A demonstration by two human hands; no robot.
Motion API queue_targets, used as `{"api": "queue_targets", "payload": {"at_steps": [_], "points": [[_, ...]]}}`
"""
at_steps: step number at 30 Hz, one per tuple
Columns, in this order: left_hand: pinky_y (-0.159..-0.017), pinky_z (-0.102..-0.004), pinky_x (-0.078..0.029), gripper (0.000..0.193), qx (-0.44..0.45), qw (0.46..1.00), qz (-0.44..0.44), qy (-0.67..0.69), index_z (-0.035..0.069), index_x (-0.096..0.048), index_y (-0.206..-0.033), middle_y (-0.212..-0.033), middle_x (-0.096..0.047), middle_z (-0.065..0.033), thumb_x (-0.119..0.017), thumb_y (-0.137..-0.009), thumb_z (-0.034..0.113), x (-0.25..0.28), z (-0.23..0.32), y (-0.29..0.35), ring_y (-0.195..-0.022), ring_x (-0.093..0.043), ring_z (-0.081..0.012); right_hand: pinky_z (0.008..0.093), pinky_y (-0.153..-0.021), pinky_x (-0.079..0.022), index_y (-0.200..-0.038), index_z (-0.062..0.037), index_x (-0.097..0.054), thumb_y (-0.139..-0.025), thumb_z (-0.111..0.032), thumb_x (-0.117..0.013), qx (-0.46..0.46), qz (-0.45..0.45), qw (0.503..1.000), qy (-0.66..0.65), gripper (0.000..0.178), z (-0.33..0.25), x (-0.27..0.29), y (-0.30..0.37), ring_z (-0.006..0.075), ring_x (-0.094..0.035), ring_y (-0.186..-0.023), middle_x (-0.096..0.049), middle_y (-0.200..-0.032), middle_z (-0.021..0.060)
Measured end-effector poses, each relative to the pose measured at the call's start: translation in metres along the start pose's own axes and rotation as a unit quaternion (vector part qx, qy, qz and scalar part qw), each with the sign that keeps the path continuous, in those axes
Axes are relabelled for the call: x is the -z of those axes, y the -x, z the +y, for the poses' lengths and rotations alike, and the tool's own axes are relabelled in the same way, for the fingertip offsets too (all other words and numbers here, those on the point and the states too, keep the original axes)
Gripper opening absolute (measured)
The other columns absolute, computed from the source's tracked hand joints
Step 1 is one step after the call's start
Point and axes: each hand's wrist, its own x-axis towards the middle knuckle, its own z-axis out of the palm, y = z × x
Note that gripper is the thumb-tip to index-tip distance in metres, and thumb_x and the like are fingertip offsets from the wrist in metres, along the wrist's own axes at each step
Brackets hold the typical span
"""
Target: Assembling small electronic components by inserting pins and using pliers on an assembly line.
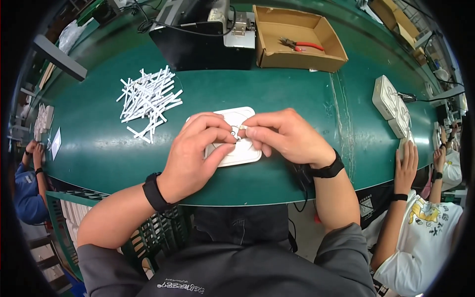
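Beyond the left hand (192, 147), strips (151, 96); beyond the right hand (292, 136), pliers (308, 46) in a box (299, 61); beneath both, a case (244, 152).

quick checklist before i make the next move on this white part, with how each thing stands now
1. Left hand at the white rounded-square part: ok, fingers over its left side.
2. Right hand gripping the small pale piece: ok, between thumb and forefinger.
3. Small piece seated properly: cannot tell, fingers hide detail.
4. White strips clear of the part: ok, heaped apart, farther left.
5. Red-handled pliers out of the way: ok, in the cardboard box.
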Motion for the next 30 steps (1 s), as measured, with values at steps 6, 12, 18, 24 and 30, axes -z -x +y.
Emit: {"api": "queue_targets", "payload": {"at_steps": [6, 12, 18, 24, 30], "points": [[-0.092, -0.0426, -0.051, 0.013, 0.078, 0.996, -0.029, 0.035, 0.004, -0.073, -0.093, -0.106, -0.069, -0.0065, -0.082, -0.083, 0.002, 0.004, 0.007, -0.007, -0.107, -0.066, -0.0295, 0.0245, -0.057, -0.049, -0.114, 0.0005, -0.076, -0.108, -0.014, -0.064, -0.018, -0.009, 1.000, -0.006, 0.020, -0.003, 0.001, 0.000, 0.0077, -0.062, -0.061, -0.071, -0.075, 0.0027], [-0.094, -0.0401, -0.052, 0.020, 0.026, 0.999, -0.004, -0.034, 0.005, -0.075, -0.096, -0.109, -0.070, -0.0064, -0.085, -0.079, 0.001, -0.003, 0.005, -0.006, -0.109, -0.066, -0.0282, 0.0262, -0.055, -0.048, -0.111, 0.0003, -0.075, -0.104, -0.013, -0.070, -0.026, 0.016, 0.999, 0.040, 0.016, -0.015, -0.003, 0.004, 0.0077, -0.063, -0.060, -0.070, -0.072, 0.0033], [-0.095, -0.0406, -0.051, 0.021, 0.032, 0.999, -0.001, -0.029, 0.007, -0.076, -0.095, -0.110, -0.070, -0.0061, -0.087, -0.077, 0.003, -0.006, 0.002, -0.010, -0.110, -0.066, -0.0285, 0.0273, -0.053, -0.046, -0.106, 0.0005, -0.075, -0.099, -0.010, -0.075, 0.158, 0.120, 0.957, 0.212, 0.013, 0.004, -0.014, 0.005, 0.0078, -0.062, -0.057, -0.069, -0.067, 0.0042], [-0.096, -0.0420, -0.052, 0.021, 0.002, 0.999, 0.008, -0.047, 0.006, -0.077, -0.093, -0.112, -0.069, -0.0064, -0.087, -0.075, 0.002, -0.004, 0.002, -0.004, -0.114, -0.066, -0.0297, 0.0259, -0.050, -0.043, -0.100, 0.0033, -0.073, -0.099, -0.011, -0.075, 0.001, 0.072, 0.991, 0.114, 0.015, -0.002, -0.015, 0.007, 0.0055, -0.056, -0.055, -0.065, -0.066, 0.0006], [-0.096, -0.0429, -0.052, 0.019, -0.031, 0.998, 0.020, -0.051, 0.005, -0.076, -0.092, -0.113, -0.069, -0.0077, -0.086, -0.076, 0.000, -0.006, 0.003, -0.008, -0.116, -0.066, -0.0310, 0.0232, -0.046, -0.034, -0.098, 0.0036, -0.074, -0.103, -0.014, -0.072, -0.167, 0.047, 0.982, -0.080, 0.018, -0.017, -0.012, 0.005, 0.0024, -0.048, -0.054, -0.059, -0.066, -0.0041]]}}
